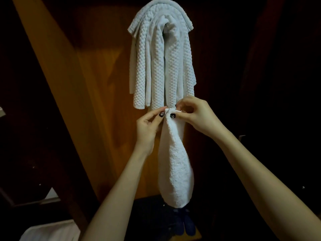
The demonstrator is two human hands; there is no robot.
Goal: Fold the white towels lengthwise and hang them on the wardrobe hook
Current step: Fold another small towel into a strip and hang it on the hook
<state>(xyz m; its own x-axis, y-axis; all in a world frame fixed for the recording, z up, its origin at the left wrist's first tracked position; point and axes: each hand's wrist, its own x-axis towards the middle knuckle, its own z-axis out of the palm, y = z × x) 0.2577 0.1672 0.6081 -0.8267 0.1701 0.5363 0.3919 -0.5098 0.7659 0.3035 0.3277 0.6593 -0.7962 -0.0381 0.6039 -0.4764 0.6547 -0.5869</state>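
A small white towel [175,164] hangs down folded in front of the wooden wardrobe panel [97,94]. My left hand [147,126] pinches its top corner from the left, and my right hand [194,115] pinches the same top edge from the right, thumbs almost touching. Directly above, several white waffle-textured towels [161,63] are draped over the wardrobe hook, which they hide. The held towel's top sits just under the hanging towels' lower ends.
Dark wardrobe interior lies to the right and left. A white cloth [52,230] lies at the bottom left. Dark blue shoes [184,223] sit on the floor under the held towel. A small metal fitting [241,137] shows at the right.
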